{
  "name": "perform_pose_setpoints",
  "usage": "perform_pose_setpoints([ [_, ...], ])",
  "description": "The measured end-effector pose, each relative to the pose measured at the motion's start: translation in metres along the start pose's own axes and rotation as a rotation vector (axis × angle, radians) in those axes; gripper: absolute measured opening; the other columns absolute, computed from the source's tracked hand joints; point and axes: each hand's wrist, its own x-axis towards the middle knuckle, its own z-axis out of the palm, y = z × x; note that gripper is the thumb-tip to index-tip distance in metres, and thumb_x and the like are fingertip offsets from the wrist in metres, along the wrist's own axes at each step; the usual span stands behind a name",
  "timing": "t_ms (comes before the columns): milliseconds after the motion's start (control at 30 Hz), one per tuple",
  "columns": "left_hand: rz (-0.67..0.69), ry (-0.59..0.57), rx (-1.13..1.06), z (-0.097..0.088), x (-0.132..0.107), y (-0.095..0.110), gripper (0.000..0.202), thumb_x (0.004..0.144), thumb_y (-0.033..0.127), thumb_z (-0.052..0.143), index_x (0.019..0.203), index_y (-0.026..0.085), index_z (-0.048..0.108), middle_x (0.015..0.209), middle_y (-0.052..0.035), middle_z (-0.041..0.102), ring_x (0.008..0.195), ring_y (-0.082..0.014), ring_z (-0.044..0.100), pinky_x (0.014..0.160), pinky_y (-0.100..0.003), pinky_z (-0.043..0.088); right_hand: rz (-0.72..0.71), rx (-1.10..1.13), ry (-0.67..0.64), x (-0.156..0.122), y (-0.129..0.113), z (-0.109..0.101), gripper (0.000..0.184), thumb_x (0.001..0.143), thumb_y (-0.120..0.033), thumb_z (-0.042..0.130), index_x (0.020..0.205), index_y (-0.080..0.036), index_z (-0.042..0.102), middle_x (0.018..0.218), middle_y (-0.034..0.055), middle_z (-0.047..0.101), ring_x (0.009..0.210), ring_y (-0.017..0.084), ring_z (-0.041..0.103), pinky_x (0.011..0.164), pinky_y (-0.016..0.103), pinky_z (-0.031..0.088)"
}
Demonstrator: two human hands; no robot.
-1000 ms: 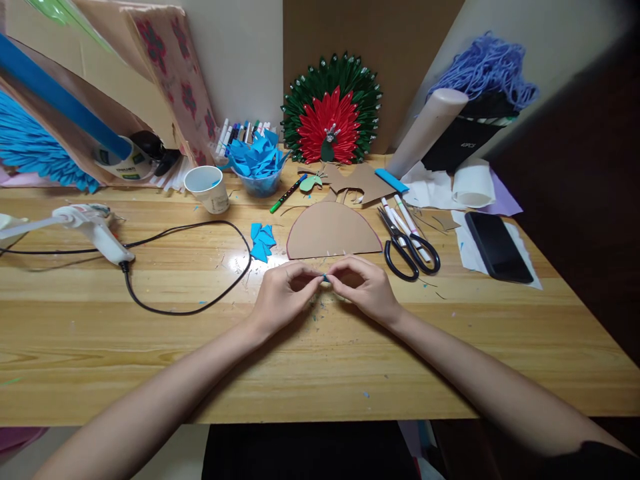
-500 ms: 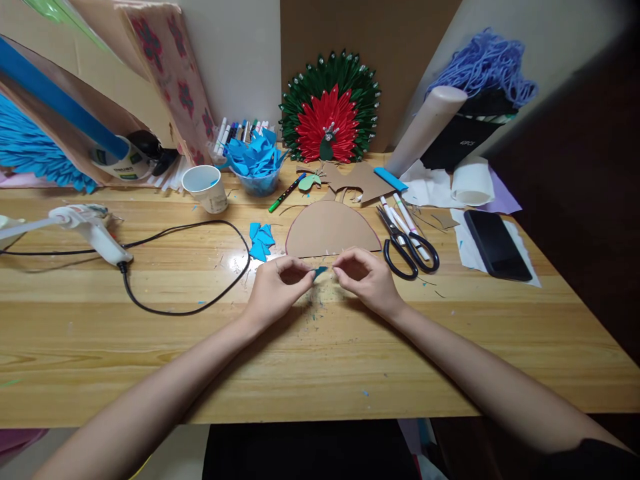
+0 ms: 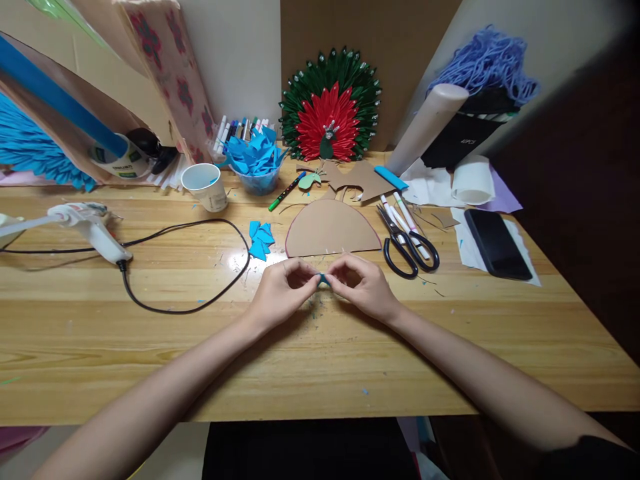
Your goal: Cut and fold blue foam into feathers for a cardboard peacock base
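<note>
My left hand (image 3: 283,290) and my right hand (image 3: 363,287) meet at the middle of the wooden table (image 3: 150,347), fingertips pinched together on a small blue paper piece (image 3: 325,279). Most of that piece is hidden by my fingers. Just beyond my hands lies a brown cardboard half-circle (image 3: 333,230). A small pile of folded blue paper pieces (image 3: 261,240) sits to its left.
Black scissors (image 3: 407,247) and markers lie at the right, a phone (image 3: 495,243) farther right. A glue gun (image 3: 90,230) with a black cord (image 3: 190,267) lies at the left. A paper cup (image 3: 205,187), a bowl of blue pieces (image 3: 257,167) and a red-green paper peacock (image 3: 330,107) stand behind.
Half a second ago my hands were slightly apart with the blue piece in my left fingers; now both hands pinch it together again.
</note>
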Motion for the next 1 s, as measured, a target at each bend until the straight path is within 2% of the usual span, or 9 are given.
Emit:
perform_pose_setpoints([
  [167, -0.006, -0.063, 0.029, 0.0013, -0.0007, 0.0009, 0.019, 0.078, 0.030, 0.059, 0.079, 0.012, 0.066, 0.077, -0.0066, 0.069, 0.068, -0.0142, 0.062, 0.063, -0.025, 0.049, -0.038, -0.006, 0.006, 0.0009, 0.0001, -0.0014, 0.004, 0.079, -0.018, 0.060, 0.076, -0.019, 0.058, 0.070, 0.0002, 0.058, 0.065, 0.013, 0.052, 0.060, 0.027, 0.043],
  [233, 0.016, -0.057, 0.043, 0.0012, -0.0012, 0.0014, 0.020, 0.079, 0.030, 0.059, 0.078, 0.012, 0.067, 0.076, -0.0065, 0.069, 0.068, -0.0143, 0.062, 0.062, -0.025, 0.048, -0.095, -0.071, 0.025, 0.0017, 0.0000, -0.0025, 0.001, 0.078, -0.018, 0.062, 0.078, -0.019, 0.061, 0.075, 0.0019, 0.060, 0.072, 0.015, 0.053, 0.062, 0.028, 0.043],
  [333, 0.039, -0.059, 0.057, 0.0005, -0.0014, 0.0030, 0.020, 0.080, 0.030, 0.058, 0.078, 0.012, 0.067, 0.075, -0.0060, 0.069, 0.067, -0.0139, 0.061, 0.061, -0.024, 0.047, -0.141, -0.111, 0.029, 0.0026, 0.0003, -0.0032, 0.007, 0.078, -0.018, 0.062, 0.084, -0.020, 0.064, 0.083, 0.0043, 0.062, 0.082, 0.017, 0.054, 0.061, 0.028, 0.045],
  [633, 0.028, -0.061, 0.017, -0.0014, -0.0001, 0.0037, 0.018, 0.080, 0.027, 0.056, 0.076, 0.012, 0.066, 0.073, -0.0047, 0.066, 0.067, -0.0125, 0.058, 0.063, -0.024, 0.045, -0.327, -0.189, 0.083, 0.0021, 0.0024, -0.0022, 0.015, 0.080, -0.013, 0.060, 0.090, -0.023, 0.065, 0.077, 0.0015, 0.068, 0.067, 0.014, 0.057, 0.064, 0.031, 0.046],
  [867, -0.013, -0.067, -0.043, -0.0010, 0.0012, 0.0047, 0.015, 0.078, 0.025, 0.057, 0.073, 0.013, 0.063, 0.071, -0.0031, 0.063, 0.066, -0.0112, 0.056, 0.063, -0.023, 0.044, -0.517, -0.383, 0.056, 0.0010, 0.0045, -0.0068, 0.017, 0.081, -0.013, 0.058, 0.095, -0.020, 0.064, 0.080, 0.0047, 0.069, 0.076, 0.016, 0.061, 0.068, 0.032, 0.051],
  [1000, -0.054, -0.096, -0.093, -0.0027, 0.0027, 0.0061, 0.016, 0.077, 0.026, 0.056, 0.068, 0.013, 0.060, 0.067, -0.0018, 0.061, 0.063, -0.0108, 0.054, 0.062, -0.023, 0.044, -0.578, -0.472, 0.022, 0.0006, 0.0056, -0.0089, 0.019, 0.082, -0.012, 0.056, 0.099, -0.018, 0.063, 0.084, 0.0065, 0.070, 0.079, 0.017, 0.061, 0.069, 0.032, 0.053],
])
